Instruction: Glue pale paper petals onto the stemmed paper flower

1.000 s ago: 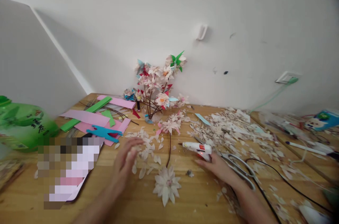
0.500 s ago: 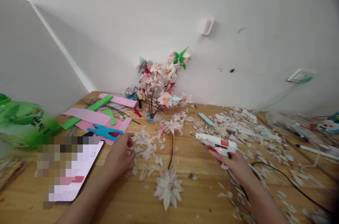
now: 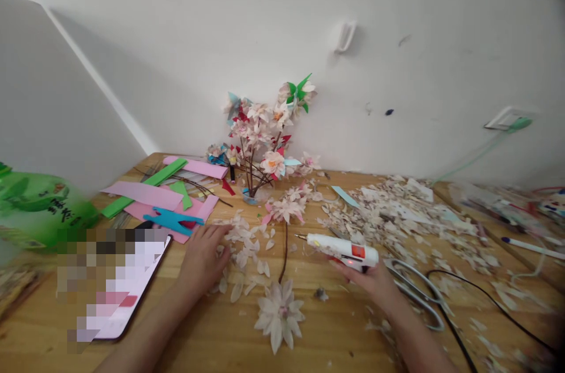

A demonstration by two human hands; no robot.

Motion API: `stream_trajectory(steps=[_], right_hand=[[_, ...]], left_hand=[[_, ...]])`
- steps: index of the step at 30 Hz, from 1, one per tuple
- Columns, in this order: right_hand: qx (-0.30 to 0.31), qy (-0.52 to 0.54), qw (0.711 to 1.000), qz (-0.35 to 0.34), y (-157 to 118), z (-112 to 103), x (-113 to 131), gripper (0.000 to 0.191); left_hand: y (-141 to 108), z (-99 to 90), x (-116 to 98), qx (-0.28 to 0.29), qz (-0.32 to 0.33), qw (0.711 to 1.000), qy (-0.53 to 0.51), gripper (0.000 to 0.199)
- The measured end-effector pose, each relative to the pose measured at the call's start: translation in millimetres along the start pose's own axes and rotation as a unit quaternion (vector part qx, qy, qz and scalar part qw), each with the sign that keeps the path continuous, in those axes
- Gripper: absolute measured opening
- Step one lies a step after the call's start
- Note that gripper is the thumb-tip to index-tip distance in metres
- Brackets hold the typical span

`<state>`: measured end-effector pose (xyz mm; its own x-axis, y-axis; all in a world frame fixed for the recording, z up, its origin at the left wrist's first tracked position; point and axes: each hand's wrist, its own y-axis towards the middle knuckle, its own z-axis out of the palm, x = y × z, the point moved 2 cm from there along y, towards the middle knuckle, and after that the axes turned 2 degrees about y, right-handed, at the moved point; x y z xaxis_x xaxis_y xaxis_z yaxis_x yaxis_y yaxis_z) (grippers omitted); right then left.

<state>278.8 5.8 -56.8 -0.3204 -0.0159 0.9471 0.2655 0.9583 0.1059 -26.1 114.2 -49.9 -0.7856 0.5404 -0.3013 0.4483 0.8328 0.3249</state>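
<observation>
My right hand (image 3: 369, 280) grips a white hot glue gun (image 3: 333, 245) with an orange-red switch and a small red light. Its nozzle points left, close to the brown stem of a paper-like flower (image 3: 288, 209) with pink tips. My left hand (image 3: 203, 255) is low over the wooden table at the edge of a scatter of pale petals (image 3: 247, 249), fingers stretched forward and thumb apart. Whether its fingertips touch a petal cannot be made out. Between my hands, nearer to me, lies a white many-petalled flower (image 3: 280, 317).
A bunch of finished flowers (image 3: 260, 132) stands by the wall. Coloured strips (image 3: 145, 193), a phone (image 3: 145, 287) and a green bottle (image 3: 48, 208) lie left. Scissors (image 3: 435, 305), a black cord (image 3: 485, 296) and heaped petals (image 3: 397, 208) are on the right.
The glue gun has moved left and slightly down, bringing its nozzle near the stem. My left hand's curled fingers have stretched out over the petals. More of the scissors' handles shows.
</observation>
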Motion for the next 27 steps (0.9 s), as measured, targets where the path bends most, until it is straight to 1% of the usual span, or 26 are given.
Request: stream_trajectory(steps=[3,6,11,16,19,21,24,27], right_hand=[[0.008,0.003,1.000,0.006,-1,0,-3,0.038],[0.013,0.018,1.000,0.021,-2,1,-4,0.038],[0.032,0.018,0.999,0.027,-4,2,-4,0.039],[0.028,0.013,0.999,0.024,-5,3,-2,0.037],[0.044,0.001,0.999,0.022,-5,5,-1,0.038],[0.040,0.006,0.999,0.026,-4,6,-1,0.041],[0.017,0.017,0.999,0.037,-5,8,0,0.044],[0.006,0.021,0.999,0.046,-6,10,3,0.043]], left_hand=[[16,1.8,-7,0.034,0.054,0.998,0.001,0.044],[30,6.0,-8,0.070,0.097,0.993,0.001,0.053],[38,12.3,0,0.094,0.097,0.991,-0.008,0.054],[35,14.9,2,0.083,0.061,0.993,-0.052,0.044],[33,15.0,3,0.061,0.018,0.994,-0.094,0.037],[32,13.8,5,0.045,-0.016,0.990,-0.133,0.037],[30,10.0,7,0.029,-0.068,0.975,-0.211,0.038],[26,4.6,4,0.028,-0.109,0.942,-0.316,0.040]])
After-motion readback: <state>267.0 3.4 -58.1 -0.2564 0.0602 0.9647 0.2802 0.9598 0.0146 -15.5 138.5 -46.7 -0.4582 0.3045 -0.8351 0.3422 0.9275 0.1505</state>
